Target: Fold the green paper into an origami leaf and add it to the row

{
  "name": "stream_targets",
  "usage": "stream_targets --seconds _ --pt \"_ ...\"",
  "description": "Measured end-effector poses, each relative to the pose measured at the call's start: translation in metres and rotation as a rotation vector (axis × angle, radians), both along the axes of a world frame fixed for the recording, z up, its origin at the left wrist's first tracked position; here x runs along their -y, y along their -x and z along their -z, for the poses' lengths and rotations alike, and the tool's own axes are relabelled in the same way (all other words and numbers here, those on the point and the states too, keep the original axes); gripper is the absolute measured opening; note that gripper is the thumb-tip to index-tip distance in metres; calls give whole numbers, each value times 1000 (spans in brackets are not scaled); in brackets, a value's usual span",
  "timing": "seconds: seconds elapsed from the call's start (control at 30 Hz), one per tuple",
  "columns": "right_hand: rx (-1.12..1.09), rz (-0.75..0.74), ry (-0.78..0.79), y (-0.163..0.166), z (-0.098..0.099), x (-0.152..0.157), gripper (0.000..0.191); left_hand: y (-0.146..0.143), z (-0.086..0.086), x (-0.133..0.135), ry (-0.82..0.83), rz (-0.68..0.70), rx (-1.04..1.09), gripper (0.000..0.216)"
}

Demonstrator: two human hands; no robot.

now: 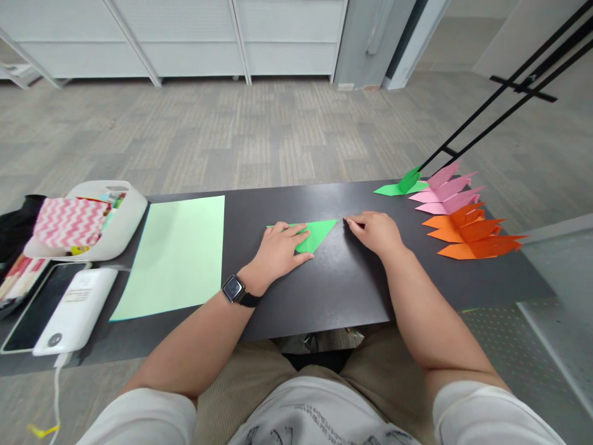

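A folded green paper triangle (319,233) lies on the dark table (333,284), pointing right. My left hand (278,247), with a black watch on the wrist, lies flat on the triangle's left part, fingers stretched out. My right hand (375,232) rests on the table just right of the triangle's tip, fingers curled loosely downward with nothing visible in them.
A light green sheet (178,259) lies to the left. Further left are a white basket (123,228) with patterned paper, a white power bank (76,309) and a phone (28,315). Folded green (401,185), pink (447,191) and orange (472,238) pieces sit at the right end.
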State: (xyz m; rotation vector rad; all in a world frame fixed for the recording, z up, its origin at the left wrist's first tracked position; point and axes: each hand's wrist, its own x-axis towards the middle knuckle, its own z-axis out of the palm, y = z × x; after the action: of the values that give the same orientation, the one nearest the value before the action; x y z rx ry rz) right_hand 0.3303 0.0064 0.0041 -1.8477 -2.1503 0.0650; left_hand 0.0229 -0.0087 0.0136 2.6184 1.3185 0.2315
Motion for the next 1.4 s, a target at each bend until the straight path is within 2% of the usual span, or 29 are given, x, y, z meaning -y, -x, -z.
stream_targets --seconds 0.07,0.2,0.27,0.33,0.53,0.7,0.77,0.87,0.93,1.13,1.4 --pt "-46 -24 -10 1 -5 2 33 0 0 0 0 -3 2 58" --pt "-183 -402 95 12 -11 7 34 -1 -3 1 16 -5 -8 59" --pt "-177 -465 133 15 -10 6 35 -1 -4 1 23 -11 -12 60" --pt "-122 -392 142 14 -6 4 36 -2 -4 1 30 -17 -18 59" --pt "-49 -36 130 5 0 -6 34 -1 -2 1 36 -24 -18 58" --pt "-48 99 73 8 -5 -4 34 -1 -2 1 25 -18 -9 58" --pt "-101 38 34 10 -6 -1 33 -1 -2 1 20 -16 -7 58" --pt "-195 -240 51 15 -4 4 32 -1 -2 1 16 -11 -5 58" --pt "-199 -362 92 18 -2 7 30 0 -1 1 13 -10 -4 60" --pt "-150 -298 148 18 1 7 30 1 1 1 -8 6 -1 56" --pt "-92 -222 129 21 -3 8 36 1 2 1 -22 19 -11 55"
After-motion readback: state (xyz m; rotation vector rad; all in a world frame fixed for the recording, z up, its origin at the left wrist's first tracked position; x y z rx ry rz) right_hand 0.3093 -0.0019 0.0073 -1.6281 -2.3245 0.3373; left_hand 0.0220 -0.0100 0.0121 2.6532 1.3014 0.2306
